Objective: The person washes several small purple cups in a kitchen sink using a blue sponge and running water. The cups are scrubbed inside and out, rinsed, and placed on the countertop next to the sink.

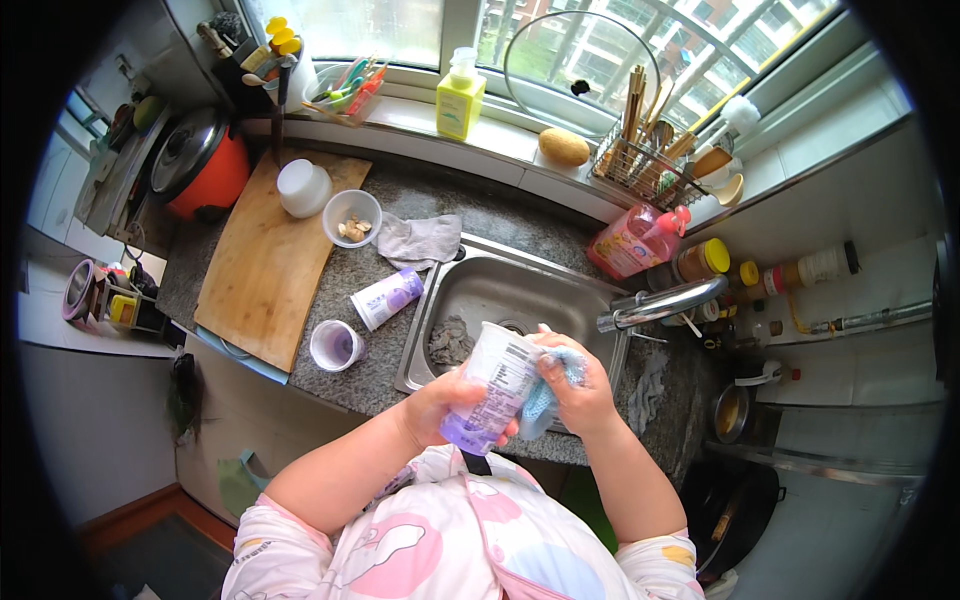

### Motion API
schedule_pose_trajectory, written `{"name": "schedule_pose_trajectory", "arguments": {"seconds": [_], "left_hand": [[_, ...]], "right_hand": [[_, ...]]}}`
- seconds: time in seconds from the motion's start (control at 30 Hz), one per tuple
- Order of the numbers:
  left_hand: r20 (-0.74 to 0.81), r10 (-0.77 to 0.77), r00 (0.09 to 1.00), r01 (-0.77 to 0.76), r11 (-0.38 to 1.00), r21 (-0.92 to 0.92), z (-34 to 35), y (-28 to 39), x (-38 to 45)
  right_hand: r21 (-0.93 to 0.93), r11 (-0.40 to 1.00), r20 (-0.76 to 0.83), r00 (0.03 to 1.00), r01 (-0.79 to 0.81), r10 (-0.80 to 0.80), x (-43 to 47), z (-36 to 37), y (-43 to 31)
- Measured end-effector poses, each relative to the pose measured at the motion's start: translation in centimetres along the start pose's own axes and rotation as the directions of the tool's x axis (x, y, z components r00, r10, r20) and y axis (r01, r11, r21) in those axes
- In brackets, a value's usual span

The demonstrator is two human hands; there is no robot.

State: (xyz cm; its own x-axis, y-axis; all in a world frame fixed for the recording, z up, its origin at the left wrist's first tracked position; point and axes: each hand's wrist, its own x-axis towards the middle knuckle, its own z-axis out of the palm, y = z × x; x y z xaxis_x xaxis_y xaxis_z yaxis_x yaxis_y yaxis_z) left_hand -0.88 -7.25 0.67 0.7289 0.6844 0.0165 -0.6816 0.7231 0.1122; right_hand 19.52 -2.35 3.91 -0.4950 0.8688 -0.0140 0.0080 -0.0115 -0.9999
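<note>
My left hand (450,401) grips a purple and white plastic cup (495,382) that bears printed writing, held tilted above the front edge of the steel sink (551,283). Against the cup's right side, my right hand (581,386) holds a light blue knitted cloth (541,409). Two similar cups are on the granite counter left of the sink: one lies on its side (387,298), and the other, with its mouth facing me (337,346), sits nearer the front. A crumpled grey rag (450,341) lies in the sink basin.
A chrome faucet (660,301) reaches over the sink from the right, near a pink soap bottle (634,241). Leftward are a wooden cutting board (262,277), a bowl with ginger-like pieces (352,218), a grey cloth (420,238) and a red rice cooker (202,165).
</note>
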Motion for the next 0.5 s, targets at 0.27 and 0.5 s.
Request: {"name": "schedule_pose_trajectory", "arguments": {"seconds": [0.27, 0.5], "left_hand": [[-0.240, 0.489, 0.838, 0.171, 0.182, 0.968, 3.0, -0.1, 0.3], [-0.190, 0.511, 0.839, 0.101, 0.196, 0.975, 3.7, 0.4, -0.2]], "right_hand": [[-0.481, 0.871, -0.043, 0.990, 0.098, -0.135, 0.0, -0.4, -1.1], [-0.103, 0.995, -0.065, 0.998, 0.005, -0.012, 0.2, 1.0, -0.9]]}}
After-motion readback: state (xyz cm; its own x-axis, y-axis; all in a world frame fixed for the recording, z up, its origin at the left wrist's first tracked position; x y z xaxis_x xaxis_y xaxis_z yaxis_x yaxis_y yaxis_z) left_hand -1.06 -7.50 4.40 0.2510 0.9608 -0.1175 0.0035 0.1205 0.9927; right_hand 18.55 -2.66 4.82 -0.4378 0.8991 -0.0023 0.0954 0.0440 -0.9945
